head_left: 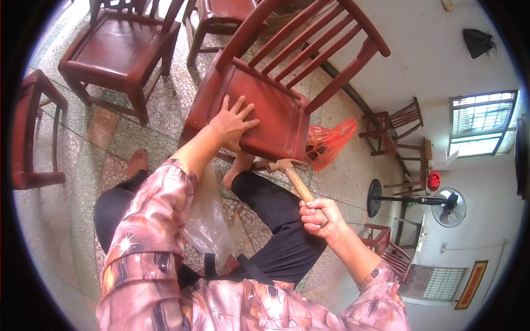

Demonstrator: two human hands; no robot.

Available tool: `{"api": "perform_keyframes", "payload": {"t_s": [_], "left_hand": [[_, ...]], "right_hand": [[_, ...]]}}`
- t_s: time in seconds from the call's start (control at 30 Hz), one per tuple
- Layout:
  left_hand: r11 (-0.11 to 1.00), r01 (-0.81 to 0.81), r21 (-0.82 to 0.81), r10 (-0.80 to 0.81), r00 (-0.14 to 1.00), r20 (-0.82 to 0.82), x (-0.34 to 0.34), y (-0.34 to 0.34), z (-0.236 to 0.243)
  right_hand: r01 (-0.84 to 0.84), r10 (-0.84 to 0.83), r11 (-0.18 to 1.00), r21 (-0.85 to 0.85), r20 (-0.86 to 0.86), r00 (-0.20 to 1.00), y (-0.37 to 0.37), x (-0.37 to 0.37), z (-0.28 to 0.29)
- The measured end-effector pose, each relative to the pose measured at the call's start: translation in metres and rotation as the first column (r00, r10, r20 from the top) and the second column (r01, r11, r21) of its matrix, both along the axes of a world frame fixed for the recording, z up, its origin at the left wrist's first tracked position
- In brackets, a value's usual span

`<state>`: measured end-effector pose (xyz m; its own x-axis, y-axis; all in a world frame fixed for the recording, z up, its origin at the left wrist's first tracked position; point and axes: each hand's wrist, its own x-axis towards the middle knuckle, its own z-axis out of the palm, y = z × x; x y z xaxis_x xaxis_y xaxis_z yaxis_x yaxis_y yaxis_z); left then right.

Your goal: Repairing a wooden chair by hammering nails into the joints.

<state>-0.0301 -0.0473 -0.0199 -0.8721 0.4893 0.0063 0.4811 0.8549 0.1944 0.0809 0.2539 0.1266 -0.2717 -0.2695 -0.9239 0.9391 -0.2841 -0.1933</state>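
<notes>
A reddish-brown wooden chair [279, 118] with a slatted back stands right in front of me. My left hand [232, 121] lies on its seat near the left side, fingers spread, holding nothing. In my right hand [320, 217] is a claw hammer [297, 179], gripped by its light wooden handle. The hammer's metal head is close to the seat's near edge, above my right knee; whether it touches the chair I cannot tell. A red plastic bag [331, 144] with dark contents sits on the floor to the right of the chair.
More wooden chairs [118, 52] stand at the left and far side. A clear plastic bag [207, 226] lies between my legs. To the right are a standing fan [448, 207], a chair by the wall [389, 129], a wooden table [427, 163] and barred windows [481, 118].
</notes>
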Motion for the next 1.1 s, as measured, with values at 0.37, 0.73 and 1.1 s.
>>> {"api": "perform_keyframes", "payload": {"t_s": [0.37,0.73,1.1], "left_hand": [[0.986,0.163,-0.021,-0.164,0.986,-0.031,-0.003,-0.017,0.001],[0.910,-0.336,0.243,0.299,0.938,0.177,0.006,0.001,-0.007],[0.870,-0.373,0.323,0.459,0.853,-0.249,0.000,0.000,-0.030]], "right_hand": [[-0.089,0.089,0.995,0.036,0.001,0.996,-0.034,0.038,-0.006],[-0.480,0.465,0.850,0.219,0.117,0.877,-0.013,0.000,0.026],[-0.411,0.408,0.909,-0.073,-0.051,0.912,0.059,0.039,0.009]]}}
